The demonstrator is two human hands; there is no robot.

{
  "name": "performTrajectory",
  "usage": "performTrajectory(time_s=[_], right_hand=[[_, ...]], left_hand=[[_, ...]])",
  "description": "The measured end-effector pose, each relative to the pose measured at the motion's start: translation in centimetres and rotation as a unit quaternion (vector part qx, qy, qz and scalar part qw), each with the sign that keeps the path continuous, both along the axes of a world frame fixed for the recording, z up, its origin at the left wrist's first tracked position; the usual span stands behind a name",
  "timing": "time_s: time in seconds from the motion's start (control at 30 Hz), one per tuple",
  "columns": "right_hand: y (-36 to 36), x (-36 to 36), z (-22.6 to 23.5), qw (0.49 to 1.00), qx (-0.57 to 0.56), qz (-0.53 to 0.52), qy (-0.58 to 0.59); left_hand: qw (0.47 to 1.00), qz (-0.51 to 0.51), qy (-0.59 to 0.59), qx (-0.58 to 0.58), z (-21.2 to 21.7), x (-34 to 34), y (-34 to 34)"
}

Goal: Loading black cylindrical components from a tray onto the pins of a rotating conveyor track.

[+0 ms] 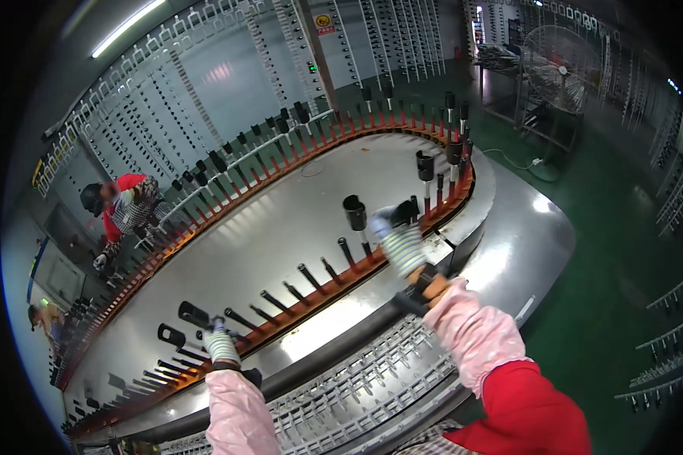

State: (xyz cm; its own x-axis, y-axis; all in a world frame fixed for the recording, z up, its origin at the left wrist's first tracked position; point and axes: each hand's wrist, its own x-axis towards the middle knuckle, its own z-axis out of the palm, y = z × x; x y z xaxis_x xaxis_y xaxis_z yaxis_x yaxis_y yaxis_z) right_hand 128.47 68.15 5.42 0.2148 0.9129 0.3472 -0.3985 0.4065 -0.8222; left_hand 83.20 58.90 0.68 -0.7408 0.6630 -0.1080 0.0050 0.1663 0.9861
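Left hand, striped glove, grip clamped on a black tube sleeve at the near run of conveyor pins. Right hand is at a black sleeve by the far bend; blurred, can't tell if the grip's closed. Sleeves look light, rigid, smooth plastic; best taken mid-body. Another capped pin stands nearby. White slotted rack below the steel surface.

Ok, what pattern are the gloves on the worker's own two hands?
Striped, pale with darker bands, on both the left hand and right hand; the head view shows it best.
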Motion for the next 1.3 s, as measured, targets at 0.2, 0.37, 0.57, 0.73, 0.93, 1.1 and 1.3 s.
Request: performTrajectory(time_s=[0.2,0.37,0.57,0.73,0.93,1.1,1.3], right_hand=[[5.6,12.6,-6.0,0.959,-0.015,-0.203,-0.198],[6.7,11.7,-6.1,0.886,-0.111,-0.242,-0.381],[-8.3,4.0,7.4,0.991,0.032,0.033,-0.128],[-23.1,2.0,-1.2,0.926,-0.092,0.346,0.122],[-40.5,-0.9,-3.9,0.936,-0.209,0.276,-0.065],[-43.6,-1.4,-6.2,0.914,-0.296,0.239,0.139],[-41.6,-2.0,-8.8,0.845,-0.409,0.248,0.240]], left_hand=[[0.989,0.010,0.075,0.129,8.2,4.5,-3.9],[0.986,-0.063,0.047,0.145,11.1,10.1,-10.2],[0.978,-0.155,0.085,0.114,21.4,18.8,-23.5],[0.959,-0.273,-0.074,-0.005,17.7,24.2,-33.5],[0.941,-0.301,-0.150,0.020,2.3,25.0,-40.5],[0.943,-0.309,-0.108,0.062,-4.1,24.9,-39.6],[0.955,-0.278,-0.072,-0.077,-4.9,25.5,-36.8]])
